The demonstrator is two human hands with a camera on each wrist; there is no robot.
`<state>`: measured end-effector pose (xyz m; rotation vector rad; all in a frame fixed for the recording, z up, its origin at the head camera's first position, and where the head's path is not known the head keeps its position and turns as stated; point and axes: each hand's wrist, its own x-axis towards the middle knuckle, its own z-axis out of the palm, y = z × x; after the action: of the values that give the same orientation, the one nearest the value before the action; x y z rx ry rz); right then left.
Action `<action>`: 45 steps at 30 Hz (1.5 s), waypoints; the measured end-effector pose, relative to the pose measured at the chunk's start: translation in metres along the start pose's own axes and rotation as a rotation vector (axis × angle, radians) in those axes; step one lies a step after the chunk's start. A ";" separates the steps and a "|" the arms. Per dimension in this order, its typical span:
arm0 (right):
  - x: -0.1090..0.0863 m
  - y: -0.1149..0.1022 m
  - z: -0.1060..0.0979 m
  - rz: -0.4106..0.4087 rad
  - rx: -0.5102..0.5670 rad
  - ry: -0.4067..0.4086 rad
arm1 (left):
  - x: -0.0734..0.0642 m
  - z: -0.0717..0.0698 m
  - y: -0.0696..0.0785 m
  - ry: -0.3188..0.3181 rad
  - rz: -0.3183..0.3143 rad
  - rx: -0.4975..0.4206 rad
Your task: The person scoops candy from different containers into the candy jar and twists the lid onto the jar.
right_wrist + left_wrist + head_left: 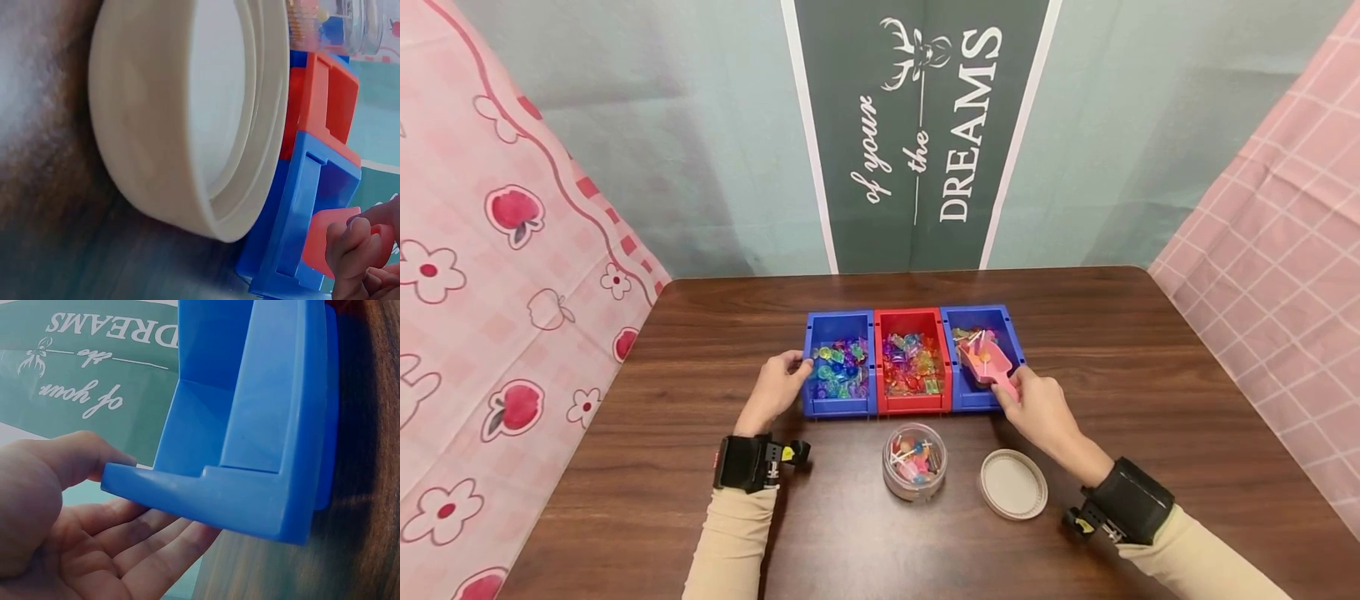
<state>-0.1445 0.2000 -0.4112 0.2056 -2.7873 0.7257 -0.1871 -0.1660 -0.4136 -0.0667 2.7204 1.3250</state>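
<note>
My left hand (pixel 780 382) grips the outer side wall of the left blue bin (pixel 840 407), which holds blue, green and purple plastic gems. In the left wrist view the thumb is at the bin's edge, with the other fingers along its outside. A pink scoop (pixel 992 363) is in my right hand (pixel 1040 408), held by its handle. The scoop tilts down over the right blue bin (pixel 976 401), among lollipop-like pieces with white sticks. The right wrist view shows the fingers curled round the scoop's handle (pixel 379 245); the scoop's contents are hidden there.
Between the blue bins stands a red bin (pixel 914 403) of red, orange and mixed gems. In front, a clear jar (pixel 914 492) contains more stick pieces. Its pale round lid (pixel 1013 484) lies to the right on the brown table (pixel 865 558), close below my right wrist.
</note>
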 end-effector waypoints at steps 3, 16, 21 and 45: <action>-0.002 -0.001 -0.002 -0.007 0.002 0.011 | 0.001 -0.001 0.000 0.004 -0.003 -0.003; -0.006 0.004 -0.003 0.000 0.029 0.016 | 0.000 0.000 0.002 -0.004 -0.022 -0.013; -0.006 0.005 -0.002 0.000 0.026 0.022 | 0.000 0.000 0.001 0.004 -0.006 0.000; -0.016 0.015 -0.010 -0.134 0.058 0.187 | 0.001 0.002 0.002 0.025 0.004 -0.023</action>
<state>-0.1304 0.2189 -0.4136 0.3150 -2.5506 0.7525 -0.1879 -0.1637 -0.4133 -0.0805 2.7277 1.3658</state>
